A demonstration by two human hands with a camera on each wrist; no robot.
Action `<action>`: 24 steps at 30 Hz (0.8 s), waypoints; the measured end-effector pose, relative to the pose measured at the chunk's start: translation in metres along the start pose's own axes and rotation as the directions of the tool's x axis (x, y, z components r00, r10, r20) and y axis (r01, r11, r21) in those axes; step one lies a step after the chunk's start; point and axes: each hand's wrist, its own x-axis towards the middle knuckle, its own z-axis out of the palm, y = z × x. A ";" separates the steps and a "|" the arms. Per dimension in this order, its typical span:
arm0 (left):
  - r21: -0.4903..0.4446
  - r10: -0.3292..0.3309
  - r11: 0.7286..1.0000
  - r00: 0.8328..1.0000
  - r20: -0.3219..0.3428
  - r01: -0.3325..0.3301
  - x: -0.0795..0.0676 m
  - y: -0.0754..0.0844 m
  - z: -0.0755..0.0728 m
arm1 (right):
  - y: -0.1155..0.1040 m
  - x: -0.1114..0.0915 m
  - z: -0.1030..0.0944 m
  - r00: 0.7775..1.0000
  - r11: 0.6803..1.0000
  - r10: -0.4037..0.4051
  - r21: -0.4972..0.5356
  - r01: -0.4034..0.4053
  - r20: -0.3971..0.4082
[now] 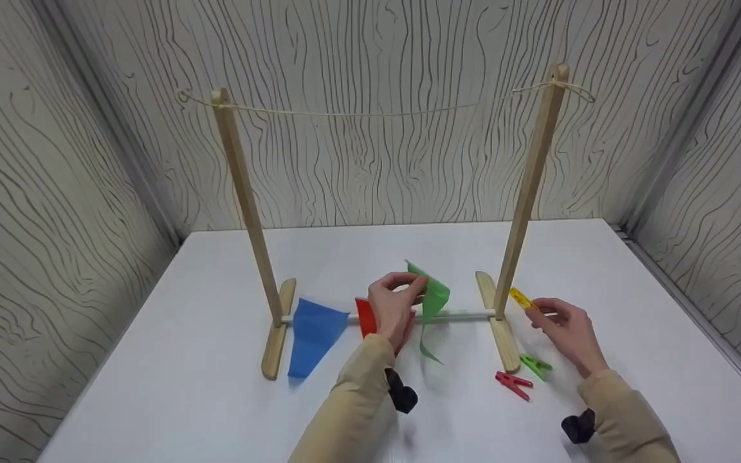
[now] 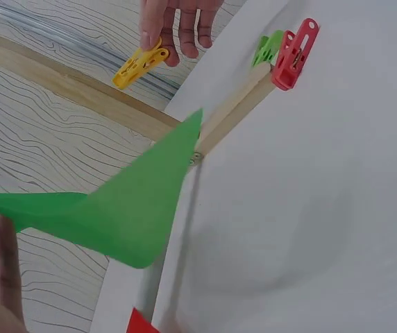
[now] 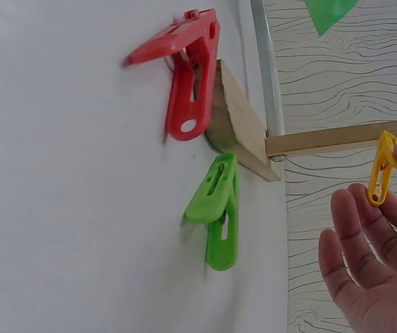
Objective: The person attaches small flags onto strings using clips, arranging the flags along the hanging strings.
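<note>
White table [image 1: 203,392] under curled left hand [image 1: 392,303]

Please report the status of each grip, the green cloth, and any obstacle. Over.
Left grip holds green cloth, raised. Right grip pinches yellow clip. String bare; no obstacle seen between cloth and string.

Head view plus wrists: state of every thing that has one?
Left hand: pinching green sheet
Right hand: holding yellow clothespin
Green sheet: raised, bent
Yellow clothespin: raised, clipped to nothing
Blue sheet: spread out, overlapping rod
Red sheet: partly hidden behind left hand
Red clothespin: on table, loose
Green clothespin: on table, loose
String: strung across wooden frame, slightly slack, nothing hung
Wooden frame: upright
</note>
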 end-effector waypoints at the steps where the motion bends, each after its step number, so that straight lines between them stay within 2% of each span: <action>1: -0.006 0.007 1.000 1.000 -0.007 -0.007 0.000 0.002 0.000 | -0.002 0.000 0.000 1.000 1.000 -0.002 0.016 0.002 -0.006; 7: -0.057 0.049 0.997 0.999 -0.011 -0.049 0.002 0.017 -0.001 | -0.009 0.002 -0.001 0.998 0.995 -0.001 0.101 0.008 -0.060; 13: -0.003 0.010 1.000 1.000 -0.002 -0.010 -0.001 0.037 -0.001 | -0.016 0.003 -0.002 0.995 0.980 -0.013 0.195 0.032 -0.098; 18: -0.003 -0.014 1.000 1.000 0.003 0.014 -0.002 0.050 0.000 | -0.024 0.005 -0.002 0.986 0.951 -0.057 0.291 0.100 -0.155; 24: -0.039 0.005 0.999 1.000 0.031 -0.004 -0.003 0.063 0.001 | -0.036 0.008 -0.006 0.966 0.897 -0.120 0.391 0.204 -0.228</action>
